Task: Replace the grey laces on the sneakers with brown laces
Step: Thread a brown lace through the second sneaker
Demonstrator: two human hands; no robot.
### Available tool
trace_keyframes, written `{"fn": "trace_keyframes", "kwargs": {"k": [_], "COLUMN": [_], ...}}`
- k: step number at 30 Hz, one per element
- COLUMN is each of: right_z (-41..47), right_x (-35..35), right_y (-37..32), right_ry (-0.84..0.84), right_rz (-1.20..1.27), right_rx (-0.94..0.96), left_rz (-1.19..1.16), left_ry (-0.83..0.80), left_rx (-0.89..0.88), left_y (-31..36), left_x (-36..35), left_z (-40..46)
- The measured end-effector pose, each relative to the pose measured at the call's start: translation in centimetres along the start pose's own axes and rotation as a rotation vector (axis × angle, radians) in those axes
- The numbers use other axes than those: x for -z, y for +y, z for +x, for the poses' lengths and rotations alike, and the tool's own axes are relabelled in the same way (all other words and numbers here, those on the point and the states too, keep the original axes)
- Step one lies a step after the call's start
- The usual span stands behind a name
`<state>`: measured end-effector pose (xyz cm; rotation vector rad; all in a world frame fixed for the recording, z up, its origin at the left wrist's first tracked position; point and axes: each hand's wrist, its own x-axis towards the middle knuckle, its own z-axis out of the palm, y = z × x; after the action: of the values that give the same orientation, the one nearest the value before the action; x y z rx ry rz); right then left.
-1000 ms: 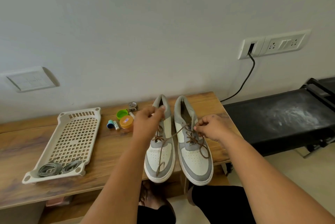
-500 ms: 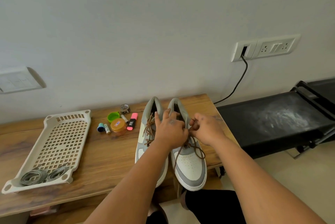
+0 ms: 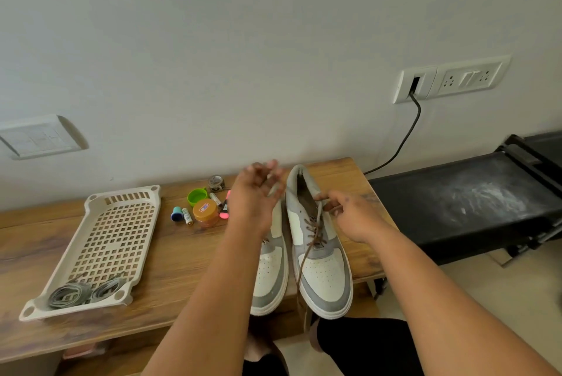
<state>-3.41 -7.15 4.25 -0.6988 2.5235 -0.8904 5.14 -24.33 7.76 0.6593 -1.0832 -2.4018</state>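
Observation:
Two white and grey sneakers stand side by side on the wooden table (image 3: 182,260), toes toward me. The right sneaker (image 3: 322,272) is threaded with a brown lace (image 3: 314,231), and one loose end trails down over its toe. My right hand (image 3: 352,214) pinches this lace near the top eyelets. My left hand (image 3: 255,193) hovers blurred above the left sneaker (image 3: 270,281), fingers loosely spread and holding nothing. My left forearm hides most of that sneaker's lacing. Two coiled grey laces (image 3: 70,296) lie in the near end of a beige slotted tray (image 3: 121,223).
Behind the sneakers sit a green cap (image 3: 197,196), an orange jar (image 3: 206,213), a pink highlighter (image 3: 225,208), small tubes (image 3: 182,215) and a tape roll (image 3: 216,182). A black treadmill (image 3: 471,202) adjoins the table's right end. A cable hangs from the wall socket (image 3: 416,83).
My left hand has let go at the right sneaker's laces and lifted up and to the left. My right hand keeps pinching the brown lace near the top.

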Motion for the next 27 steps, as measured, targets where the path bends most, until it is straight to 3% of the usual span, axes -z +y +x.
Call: {"fn": "trace_keyframes", "kwargs": {"k": [2,3,4,6,8,9,10,12,18,24,27], "right_z": [0.0,0.0,0.0,-0.1,-0.3,-0.3,-0.2,-0.2,-0.2,0.2,-0.1], "right_x": [0.0,0.0,0.0,0.0,0.0,0.0,0.0,0.0,-0.8,-0.7,-0.6], "right_y": [-0.1,-0.1,-0.1,-0.2,-0.3,-0.3,-0.3,-0.2,-0.1,-0.3,-0.3], "right_ry": [0.004,0.005,0.004,-0.001,0.001,0.007,0.019,0.042,0.044,0.060,0.080], "right_rz": [-0.020,-0.024,-0.022,-0.015,-0.011,-0.002,0.015,0.078,0.141,0.287,0.160], "right_rx": [0.006,0.006,0.004,-0.003,-0.005,-0.007,-0.016,-0.054,-0.128,-0.231,-0.256], "left_rz": [-0.360,-0.380,-0.258,0.360,1.051,1.291,1.459,1.652,1.811,1.880,1.847], "left_ry": [0.042,0.084,0.125,0.197,0.133,0.071,0.000,-0.133,-0.293,-0.321,-0.348], "left_rx": [0.080,0.083,0.051,-0.135,-0.456,-0.612,-0.695,-0.669,-0.621,-0.614,-0.587], "left_y": [1.2,1.1,0.9,-0.1,-1.3,-1.8,-2.2,-3.4,-6.0,-6.9,-7.0], "left_x": [1.3,1.9,2.1,2.4,2.7,2.8,2.5,1.8,1.6,1.5,1.4], "left_z": [0.2,0.3,0.3,0.5,0.4,0.5,0.4,0.2,0.3,0.3,0.5]}}
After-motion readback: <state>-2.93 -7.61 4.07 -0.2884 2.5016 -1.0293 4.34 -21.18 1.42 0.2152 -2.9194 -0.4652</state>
